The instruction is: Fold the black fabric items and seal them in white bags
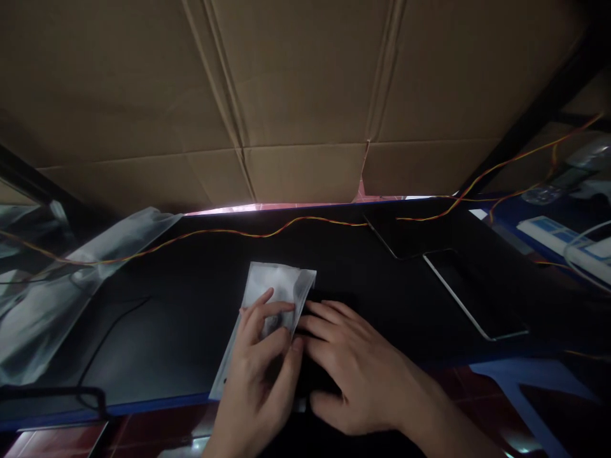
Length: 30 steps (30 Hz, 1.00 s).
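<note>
A flat white translucent pouch [279,280] lies slanted on the black tabletop, with a small roundish shape faintly showing in its middle. My left hand [262,356] rests over the pouch. Its thumb and index finger close together at the pouch's right edge, while the other fingers spread across the surface. Beside that edge, my right hand [356,362] lies palm down with fingers stretched toward the pouch. The right fingertips are close to the left thumb; whether they touch the pouch is hard to see. The pouch's lower part is partly hidden behind my left hand.
Two dark phones, one near [477,292] and one farther back [405,238], lie on the right. A twisted red-yellow wire [267,234] crosses the black table [181,331]. Clear plastic bags [48,318] lie left. Cardboard [305,95] stands behind; a white power strip [563,245] sits far right.
</note>
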Tool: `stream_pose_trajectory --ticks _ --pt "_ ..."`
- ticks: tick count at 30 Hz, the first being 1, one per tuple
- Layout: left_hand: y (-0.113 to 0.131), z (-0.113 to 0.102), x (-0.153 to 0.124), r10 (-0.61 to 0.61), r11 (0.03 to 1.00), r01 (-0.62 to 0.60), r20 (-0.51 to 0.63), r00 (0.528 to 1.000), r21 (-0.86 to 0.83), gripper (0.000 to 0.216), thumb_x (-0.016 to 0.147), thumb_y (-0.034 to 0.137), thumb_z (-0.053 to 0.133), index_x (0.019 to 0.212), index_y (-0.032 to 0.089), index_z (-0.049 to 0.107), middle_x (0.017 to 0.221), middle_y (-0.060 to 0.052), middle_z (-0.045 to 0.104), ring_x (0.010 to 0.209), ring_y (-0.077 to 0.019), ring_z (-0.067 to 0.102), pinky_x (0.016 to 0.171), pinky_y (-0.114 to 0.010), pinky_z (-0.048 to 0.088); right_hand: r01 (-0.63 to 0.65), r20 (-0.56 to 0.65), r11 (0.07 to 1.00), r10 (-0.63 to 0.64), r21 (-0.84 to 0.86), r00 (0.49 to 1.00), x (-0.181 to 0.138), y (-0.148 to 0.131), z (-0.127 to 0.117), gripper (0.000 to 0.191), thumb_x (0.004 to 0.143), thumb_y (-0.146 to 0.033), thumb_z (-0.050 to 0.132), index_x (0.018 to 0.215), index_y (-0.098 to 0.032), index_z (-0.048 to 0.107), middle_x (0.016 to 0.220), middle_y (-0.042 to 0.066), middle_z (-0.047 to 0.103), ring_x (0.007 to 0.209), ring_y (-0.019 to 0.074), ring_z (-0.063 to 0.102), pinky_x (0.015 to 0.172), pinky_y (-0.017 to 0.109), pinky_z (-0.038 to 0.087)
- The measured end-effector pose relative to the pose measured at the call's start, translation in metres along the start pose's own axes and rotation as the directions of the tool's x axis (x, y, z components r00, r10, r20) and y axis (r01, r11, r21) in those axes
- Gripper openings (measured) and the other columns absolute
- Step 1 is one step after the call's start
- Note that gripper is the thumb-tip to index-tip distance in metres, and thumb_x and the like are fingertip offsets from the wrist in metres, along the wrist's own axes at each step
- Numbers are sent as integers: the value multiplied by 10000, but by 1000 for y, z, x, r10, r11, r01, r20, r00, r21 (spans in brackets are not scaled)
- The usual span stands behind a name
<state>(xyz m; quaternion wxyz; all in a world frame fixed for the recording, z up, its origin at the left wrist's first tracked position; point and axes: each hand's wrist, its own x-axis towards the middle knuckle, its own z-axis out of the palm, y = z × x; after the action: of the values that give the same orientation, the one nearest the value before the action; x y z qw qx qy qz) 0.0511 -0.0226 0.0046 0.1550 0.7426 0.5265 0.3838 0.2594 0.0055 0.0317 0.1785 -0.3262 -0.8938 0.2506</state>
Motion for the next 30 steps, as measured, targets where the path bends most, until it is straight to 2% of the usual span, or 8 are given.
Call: stream_pose_trajectory --ticks 6,9,13,16,19,21,25,30 --pt "-5 -13 -1 -9 1000 10 66 998 -7 294 1078 250 550 824 270 696 1495 -39 621 1622 -318 396 1276 -593 481 -11 104 983 -9 185 994 12 7 -18 476 1062 -271 601 1536 -264 643 1645 18 609 1640 224 379 1352 453 320" --pt "-7 -20 0 13 1000 -15 102 995 23 256 1081 263 555 900 286 736 1552 -18 599 1646 -322 355 1291 -588 470 -27 38 992 22 123 999 13 10 -7 384 1148 -260 483 1476 -257 682 1592 18 658 1612 192 417 1333 437 351" --pt "6 -21 2 8 1000 -13 165 986 26 301 1096 295 521 904 292 752 1635 -1 545 1646 -343 369 1269 -582 499 -57 -101 998 56 -8 993 23 0 23 291 1102 -272 598 1353 -234 740 1535 70 692 1563 269 473 1345 526 307" --pt "11 -20 3 6 998 -16 185 983 54 297 1097 303 515 911 283 746 1663 -8 523 1652 -375 355 1292 -642 444 -128 -195 991 134 40 972 32 -8 36 285 1097 -281 605 1343 -308 744 1503 40 716 1490 263 551 1321 538 340" --pt "-5 -23 3 32 986 -58 164 986 157 229 1095 338 519 1112 292 743 1696 -40 500 1678 -431 275 1270 -788 355 -101 -164 992 112 70 980 33 -6 32 253 1090 -282 613 1296 -318 756 1466 10 737 1509 244 531 1323 511 337" --pt "-25 -28 2 39 968 -79 167 985 239 327 1096 392 531 1382 312 668 1760 -68 425 1687 -472 221 1223 -879 295 1 -87 998 4 65 996 28 0 26 212 1080 -311 644 1247 -282 771 1431 9 756 1520 223 523 1351 470 293" --pt "-54 -34 1 74 935 -175 313 947 309 667 1123 487 476 1743 385 253 1813 -101 337 1665 -446 304 1223 -880 239 162 36 986 -164 34 986 19 8 22 248 1097 -433 639 1155 -254 801 1329 19 807 1482 216 576 1368 446 258" --pt "-49 -30 5 124 937 -228 360 925 263 780 1104 694 377 1772 348 171 1833 -124 273 1661 -452 304 1252 -861 166 39 -64 995 -33 97 997 30 -3 42 390 1062 -264 635 1449 -227 672 1510 73 718 1512 202 564 1388 415 224"
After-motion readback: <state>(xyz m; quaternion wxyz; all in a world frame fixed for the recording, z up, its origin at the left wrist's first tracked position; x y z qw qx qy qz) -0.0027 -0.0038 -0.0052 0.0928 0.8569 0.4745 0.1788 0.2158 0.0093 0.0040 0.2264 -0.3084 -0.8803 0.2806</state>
